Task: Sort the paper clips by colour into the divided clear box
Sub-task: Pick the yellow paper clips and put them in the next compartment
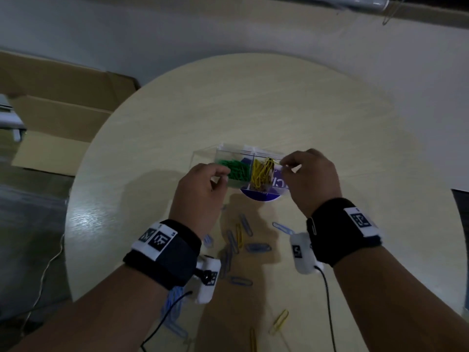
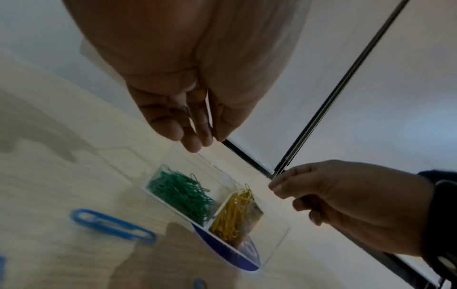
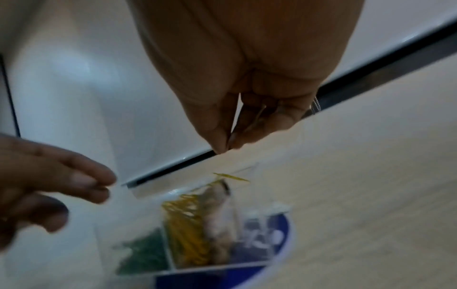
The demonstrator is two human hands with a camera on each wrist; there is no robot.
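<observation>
The divided clear box (image 1: pixel 229 151) stands mid-table, with green clips (image 1: pixel 234 168) in its left compartment and yellow clips (image 1: pixel 262 171) in the one beside it. My right hand (image 1: pixel 285 165) hovers over the box's right part, thumb and forefinger pinched; a thin yellow clip (image 3: pixel 258 117) shows inside the fingers. My left hand (image 1: pixel 220 175) is at the box's left end with its fingertips (image 2: pixel 195 142) bunched together, and no clip shows between them. Loose blue clips (image 1: pixel 257 247) and yellow clips (image 1: pixel 279 321) lie on the table near my wrists.
The round pale table (image 1: pixel 253 102) has a blue round disc (image 1: pixel 261 196) under the box. An open cardboard box (image 1: pixel 63 118) sits on the floor to the left. Thin black cables (image 1: pixel 327 301) trail from both wrist cameras.
</observation>
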